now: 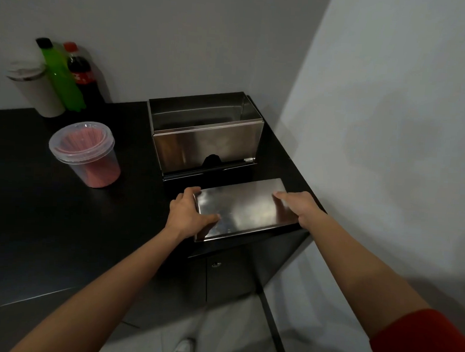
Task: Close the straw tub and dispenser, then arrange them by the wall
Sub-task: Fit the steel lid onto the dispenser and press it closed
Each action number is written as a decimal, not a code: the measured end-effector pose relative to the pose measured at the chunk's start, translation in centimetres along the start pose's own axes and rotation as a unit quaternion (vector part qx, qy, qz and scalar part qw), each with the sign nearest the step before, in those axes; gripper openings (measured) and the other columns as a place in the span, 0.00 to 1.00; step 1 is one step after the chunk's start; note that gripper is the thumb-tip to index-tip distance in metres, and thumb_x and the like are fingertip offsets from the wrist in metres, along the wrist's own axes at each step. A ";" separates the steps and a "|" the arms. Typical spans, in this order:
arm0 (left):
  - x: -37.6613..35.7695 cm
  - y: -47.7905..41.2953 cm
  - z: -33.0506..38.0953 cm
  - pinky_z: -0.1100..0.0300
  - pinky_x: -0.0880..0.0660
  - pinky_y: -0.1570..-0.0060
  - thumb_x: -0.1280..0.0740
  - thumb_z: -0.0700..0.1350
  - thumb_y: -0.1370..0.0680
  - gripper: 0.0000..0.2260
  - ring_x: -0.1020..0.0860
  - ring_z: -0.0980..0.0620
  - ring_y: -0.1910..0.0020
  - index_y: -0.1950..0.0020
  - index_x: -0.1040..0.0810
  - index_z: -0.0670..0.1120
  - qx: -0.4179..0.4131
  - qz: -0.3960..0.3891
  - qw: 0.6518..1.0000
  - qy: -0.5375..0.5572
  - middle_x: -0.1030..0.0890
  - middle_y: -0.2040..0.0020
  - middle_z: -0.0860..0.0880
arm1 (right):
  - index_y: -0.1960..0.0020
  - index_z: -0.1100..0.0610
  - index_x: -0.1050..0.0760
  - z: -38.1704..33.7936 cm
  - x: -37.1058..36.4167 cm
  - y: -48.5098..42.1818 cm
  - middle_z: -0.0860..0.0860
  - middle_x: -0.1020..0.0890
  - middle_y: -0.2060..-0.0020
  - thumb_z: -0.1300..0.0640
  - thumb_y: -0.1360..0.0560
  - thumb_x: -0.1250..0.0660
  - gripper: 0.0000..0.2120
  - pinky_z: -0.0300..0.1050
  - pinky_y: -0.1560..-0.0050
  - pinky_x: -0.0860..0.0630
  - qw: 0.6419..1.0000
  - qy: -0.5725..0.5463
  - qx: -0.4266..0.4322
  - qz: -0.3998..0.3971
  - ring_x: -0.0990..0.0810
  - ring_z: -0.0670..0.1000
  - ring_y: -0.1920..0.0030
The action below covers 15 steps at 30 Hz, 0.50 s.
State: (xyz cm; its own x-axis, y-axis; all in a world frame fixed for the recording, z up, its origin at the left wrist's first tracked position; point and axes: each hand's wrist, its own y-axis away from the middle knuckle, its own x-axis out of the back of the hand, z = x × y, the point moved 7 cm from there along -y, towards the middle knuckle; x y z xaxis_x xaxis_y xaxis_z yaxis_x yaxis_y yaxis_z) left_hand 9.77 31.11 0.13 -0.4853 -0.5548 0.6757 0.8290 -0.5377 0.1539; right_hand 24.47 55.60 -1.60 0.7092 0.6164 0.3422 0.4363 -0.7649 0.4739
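Note:
A steel straw dispenser [206, 145] stands open-topped on the black counter [48, 220], close to the right wall. Its flat steel lid [245, 211] lies in front of it at the counter's front right corner. My left hand [190, 214] grips the lid's left end, thumb on top. My right hand [299, 206] holds the right end with fingers laid over the top. A clear plastic tub [88, 157] of pink straws sits to the left, with its clear lid resting on top.
A white tumbler [35, 90], a green bottle [60, 75] and a cola bottle [83, 79] stand against the back wall at the left. The right wall [390, 130] runs beside the counter's edge. Below are a cabinet door and the floor.

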 end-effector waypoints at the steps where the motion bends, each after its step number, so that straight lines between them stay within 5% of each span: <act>1: 0.0 0.0 0.0 0.52 0.34 0.35 0.24 0.52 0.33 0.37 0.35 0.42 0.32 0.29 0.36 0.46 0.000 0.002 1.000 0.000 0.30 0.32 0.43 | 0.42 0.65 0.27 0.2 0.0 0.0 0.53 0.26 0.58 0.51 0.31 0.27 0.25 0.45 0.53 0.32 1.000 0.003 0.002 -0.004 0.28 0.49 0.61; 7: -0.1 0.1 -0.3 0.54 0.36 0.37 0.25 0.53 0.32 0.34 0.36 0.42 0.32 0.30 0.34 0.48 0.011 0.010 1.000 -0.001 0.30 0.33 0.44 | 0.45 0.65 0.23 0.9 0.0 0.2 0.55 0.19 0.53 0.50 0.37 0.22 0.27 0.44 0.57 0.26 0.999 -0.023 -0.009 -0.039 0.21 0.52 0.57; 10: -0.2 0.2 -0.2 0.54 0.36 0.36 0.26 0.55 0.31 0.33 0.36 0.42 0.32 0.30 0.33 0.49 0.022 0.009 1.000 0.000 0.30 0.34 0.43 | 0.45 0.64 0.23 1.4 -0.2 0.3 0.58 0.17 0.52 0.52 0.39 0.21 0.27 0.51 0.50 0.21 0.995 -0.058 -0.044 -0.071 0.18 0.57 0.52; 15: 0.0 0.2 -0.4 0.49 0.32 0.34 0.27 0.55 0.30 0.32 0.33 0.42 0.34 0.30 0.34 0.48 0.031 0.004 0.999 0.030 0.29 0.35 0.43 | 0.47 0.62 0.22 1.7 -0.1 0.3 0.57 0.15 0.56 0.56 0.37 0.22 0.21 0.52 0.54 0.20 0.986 -0.101 -0.066 -0.114 0.16 0.56 0.56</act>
State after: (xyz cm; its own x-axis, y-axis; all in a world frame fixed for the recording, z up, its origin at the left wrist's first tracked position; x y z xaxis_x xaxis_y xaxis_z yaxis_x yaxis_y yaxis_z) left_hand 9.88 30.77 -0.11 -0.4927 -0.5977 0.6324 0.8478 -0.4936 0.1940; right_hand 25.49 55.00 -2.86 0.7023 0.7100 0.0522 0.5306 -0.5709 0.6265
